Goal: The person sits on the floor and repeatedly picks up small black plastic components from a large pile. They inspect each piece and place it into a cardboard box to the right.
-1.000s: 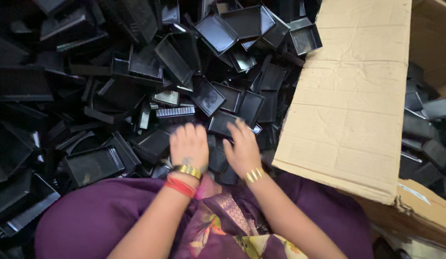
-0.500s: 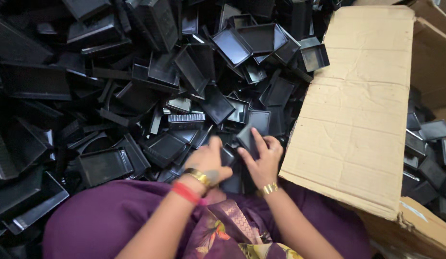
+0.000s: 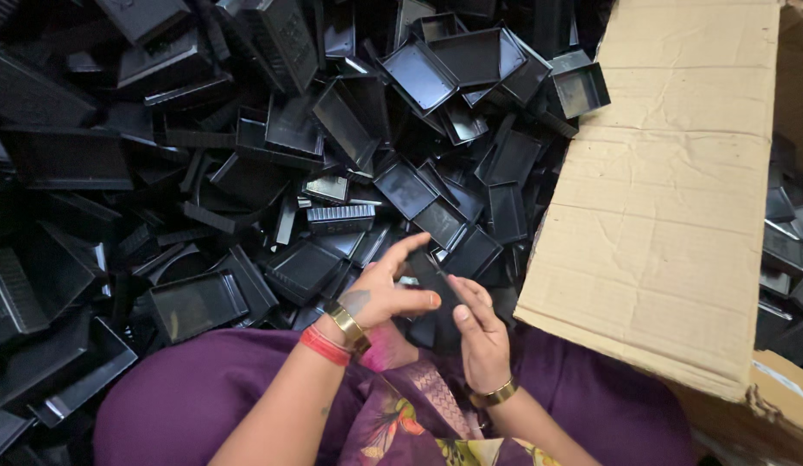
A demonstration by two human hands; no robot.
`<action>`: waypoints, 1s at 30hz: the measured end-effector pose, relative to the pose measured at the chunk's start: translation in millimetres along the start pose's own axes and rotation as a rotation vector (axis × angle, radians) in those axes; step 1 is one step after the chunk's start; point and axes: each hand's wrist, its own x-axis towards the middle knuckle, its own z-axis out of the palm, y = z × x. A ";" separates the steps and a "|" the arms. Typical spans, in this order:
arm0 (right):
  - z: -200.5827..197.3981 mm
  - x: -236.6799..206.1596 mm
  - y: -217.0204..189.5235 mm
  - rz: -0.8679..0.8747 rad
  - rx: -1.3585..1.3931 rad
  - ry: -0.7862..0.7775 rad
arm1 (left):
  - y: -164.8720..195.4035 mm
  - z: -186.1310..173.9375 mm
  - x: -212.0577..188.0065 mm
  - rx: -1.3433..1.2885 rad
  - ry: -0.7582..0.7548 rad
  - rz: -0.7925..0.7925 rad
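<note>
Both my hands meet over my lap on one small black plastic tray (image 3: pixel 437 285). My left hand (image 3: pixel 380 289), with a gold bangle and a red band at the wrist, grips the piece from the left, thumb on its edge and fingers stretched over it. From below, the fingers of my right hand (image 3: pixel 479 332), gold bangle at its wrist, curl under and along the piece. The tray is dark against the pile, so its exact outline is hard to make out.
A deep heap of black plastic trays and covers (image 3: pixel 272 155) fills the left and top of the view. A brown cardboard box flap (image 3: pixel 669 190) lies at the right, with more black parts (image 3: pixel 785 259) beyond it. Purple cloth (image 3: pixel 185 406) covers my lap.
My hands lay flat on the pile a second ago; they have since drawn together and back toward my lap with a black tray held between them. The view has tilted slightly.
</note>
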 end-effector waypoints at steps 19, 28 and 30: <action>-22.8 15.7 -29.4 0.551 -0.144 -0.042 | -14.2 10.9 15.5 0.594 0.467 0.051; -69.6 9.3 -161.4 -0.332 0.485 0.613 | -20.6 -26.9 32.6 1.432 0.876 0.269; -47.4 3.6 -145.1 -0.261 0.213 0.336 | -31.3 -22.6 45.5 1.494 0.894 0.183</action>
